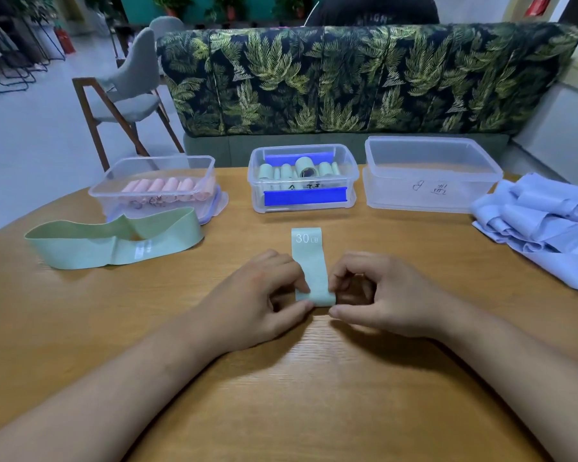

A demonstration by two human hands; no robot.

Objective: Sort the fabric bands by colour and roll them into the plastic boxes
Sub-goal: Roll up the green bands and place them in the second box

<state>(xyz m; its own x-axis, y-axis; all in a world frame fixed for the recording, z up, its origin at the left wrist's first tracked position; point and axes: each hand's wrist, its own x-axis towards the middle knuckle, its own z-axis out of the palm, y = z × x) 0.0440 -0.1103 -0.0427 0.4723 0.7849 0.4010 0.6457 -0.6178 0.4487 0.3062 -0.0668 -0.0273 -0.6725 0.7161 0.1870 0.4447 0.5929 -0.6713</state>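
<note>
At the table (314, 388), seen through my remote feed, the left hand (264, 295) and the right hand (377, 295) pinch the near end of a green band (309, 261) printed "30 LB". The fingers (301, 308) of both hands are curled narrowly round what looks like the first turn of a roll. The rest of the strip lies flat on the wood, pointing toward the boxes. By my reading the job is a good way along but not near its end. The left box (161, 159) holds a row of pink rolls (167, 186), and no loose pink is in sight. The middle box (257, 181) is already well filled with green rolls (286, 171). One more loose green band (90, 245) rests unrolled just in front of the left box, so I judge green two bands short of finished, counting the one in hand. The right box (431, 198), with handwriting on its wall that I cannot read, has nothing inside. Beside it, at the table's right edge, lies a heap of blue bands (541, 221), none rolled. That heap looks like the largest share of the work left. A leaf-print sofa (364, 78) backs the scene.
</note>
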